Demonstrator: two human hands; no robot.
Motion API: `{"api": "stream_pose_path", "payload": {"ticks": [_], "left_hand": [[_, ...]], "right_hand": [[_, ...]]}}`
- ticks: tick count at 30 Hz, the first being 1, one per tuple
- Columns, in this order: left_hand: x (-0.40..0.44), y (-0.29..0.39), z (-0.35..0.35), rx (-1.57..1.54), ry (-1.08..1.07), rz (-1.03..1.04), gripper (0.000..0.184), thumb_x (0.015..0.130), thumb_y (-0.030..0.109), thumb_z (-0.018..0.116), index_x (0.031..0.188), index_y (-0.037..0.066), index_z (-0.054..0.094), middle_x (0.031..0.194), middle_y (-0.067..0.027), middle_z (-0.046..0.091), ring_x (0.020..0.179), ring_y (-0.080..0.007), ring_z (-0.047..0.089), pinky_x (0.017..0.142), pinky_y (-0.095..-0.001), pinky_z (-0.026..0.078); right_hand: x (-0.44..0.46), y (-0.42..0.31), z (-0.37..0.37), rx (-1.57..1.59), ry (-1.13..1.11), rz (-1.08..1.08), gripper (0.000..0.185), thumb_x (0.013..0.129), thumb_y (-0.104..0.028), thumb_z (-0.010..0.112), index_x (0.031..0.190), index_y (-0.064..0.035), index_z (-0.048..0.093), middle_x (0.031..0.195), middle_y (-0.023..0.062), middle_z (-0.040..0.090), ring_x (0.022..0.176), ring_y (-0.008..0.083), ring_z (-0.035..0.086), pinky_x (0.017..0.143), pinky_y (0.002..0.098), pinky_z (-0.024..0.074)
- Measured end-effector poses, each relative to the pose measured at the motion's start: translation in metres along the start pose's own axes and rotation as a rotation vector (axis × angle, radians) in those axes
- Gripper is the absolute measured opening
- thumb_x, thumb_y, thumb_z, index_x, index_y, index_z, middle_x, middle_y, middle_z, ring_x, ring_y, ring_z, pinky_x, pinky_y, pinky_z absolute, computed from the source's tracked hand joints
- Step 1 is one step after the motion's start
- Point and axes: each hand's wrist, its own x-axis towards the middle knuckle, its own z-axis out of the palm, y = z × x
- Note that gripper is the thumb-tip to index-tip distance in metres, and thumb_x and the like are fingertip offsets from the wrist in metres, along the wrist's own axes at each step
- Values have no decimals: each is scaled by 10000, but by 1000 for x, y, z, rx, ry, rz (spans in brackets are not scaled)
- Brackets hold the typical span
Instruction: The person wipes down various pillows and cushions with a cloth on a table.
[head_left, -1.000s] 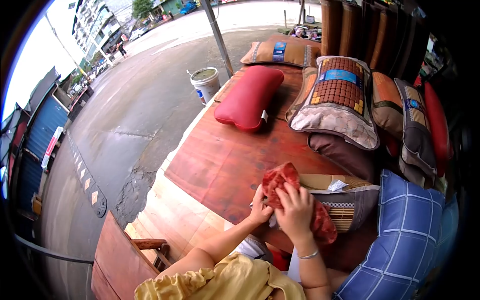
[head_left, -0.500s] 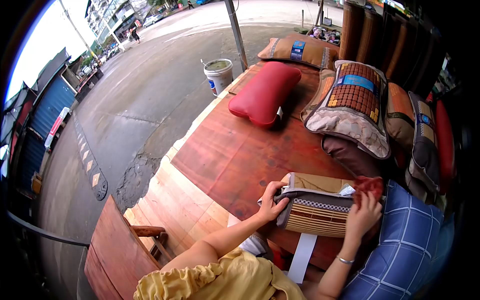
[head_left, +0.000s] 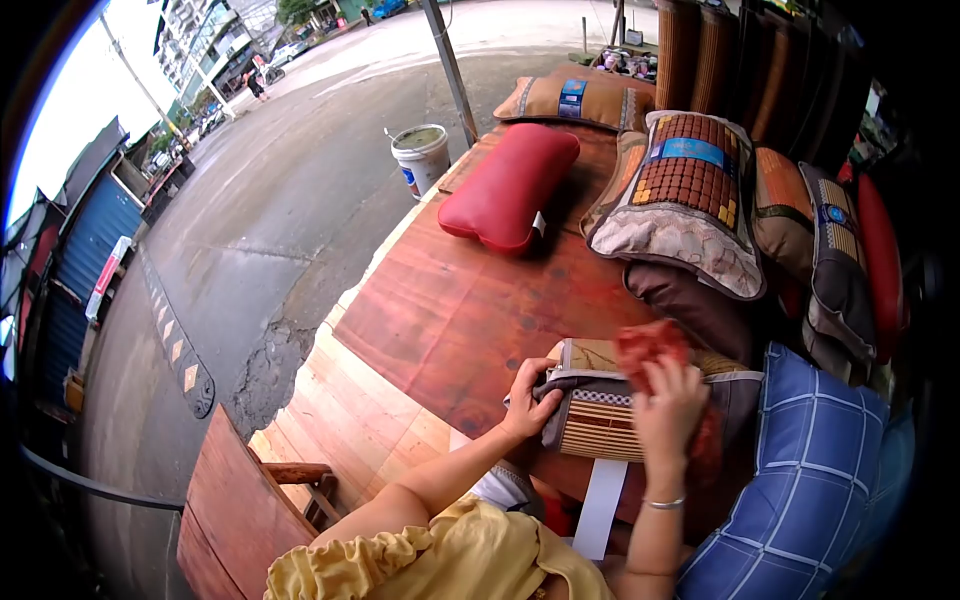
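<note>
A pillow with a bamboo-slat front and a tan top panel [head_left: 598, 425] lies before me on the reddish board. My left hand [head_left: 532, 400] is wrapped around its left end, thumb on the near side. A crumpled red cloth [head_left: 648, 345] is bunched in the closed fingers of my right hand [head_left: 668, 420], over the middle of the pillow. Part of the cloth hangs below on the right side of that hand. The hand and cloth hide much of the pillow's middle. From under the pillow, a white strip [head_left: 602, 505] runs down toward my lap.
A blue checked cushion [head_left: 815, 450] lies close on the right. Behind it are stacked pillows, one with brown beads [head_left: 690, 185]. A red pillow [head_left: 510, 188] rests on the wooden board [head_left: 420, 320]. A bucket [head_left: 421, 160] stands past the edge; a wooden stool [head_left: 235, 505] is at left.
My right hand has moved left with the red cloth, from the pillow's right end to its middle. My left hand keeps its hold on the left end. The whole view has shifted slightly.
</note>
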Motion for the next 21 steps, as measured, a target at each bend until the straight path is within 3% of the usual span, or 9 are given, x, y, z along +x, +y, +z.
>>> {"api": "stream_pose_path", "payload": {"ticks": [4,6,10,12,14,17,21], "left_hand": [[-1,-1,0,1,0,-12,449,806,149,674,1203,-15,544,1086,-142,549,1023,-265,542,931,-349,427],[-2,-3,1,8,3,-38,448,806,152,673,1201,-16,546,1086,-142,549,1016,-267,545,926,-346,429],[-3,-4,2,-13,18,-58,446,805,151,671,1199,-16,547,1084,-141,550,1011,-266,547,920,-343,432],[-1,-4,2,0,6,-21,447,822,156,624,1223,-15,526,1086,-95,525,1013,-180,515,919,-303,417],[-2,-7,3,-15,6,-26,438,821,159,643,1209,-14,536,1084,-116,536,1014,-217,530,918,-322,425],[-1,-7,6,-80,30,-16,423,823,168,663,1187,-13,548,1081,-136,545,1016,-251,545,917,-340,432],[-1,-9,4,-91,36,-20,416,820,173,670,1173,-11,546,1076,-129,535,1019,-242,539,929,-335,429]], "right_hand": [[-13,90,-13,-182,164,212,338,742,-119,627,1075,-97,684,1228,56,619,1128,317,526,962,479,404],[-16,98,-17,-201,195,248,331,758,-128,618,1081,-93,682,1233,54,620,1121,319,527,963,476,409],[-11,61,-6,-316,171,229,326,772,-154,648,1090,-87,679,1238,43,611,1084,311,524,901,472,415],[-4,24,1,-246,100,139,356,757,-172,677,1102,-84,672,1227,53,613,1077,311,520,884,473,416],[0,-19,7,-130,-28,-2,382,743,-181,694,1111,-83,664,1219,70,615,1074,319,516,887,480,417],[-4,-77,26,28,7,-170,395,745,-197,692,1121,-79,661,1219,76,605,1080,323,516,897,475,419],[-5,-71,23,121,26,-194,388,748,-207,685,1119,-96,667,1215,69,596,1083,320,515,924,477,412]]}}
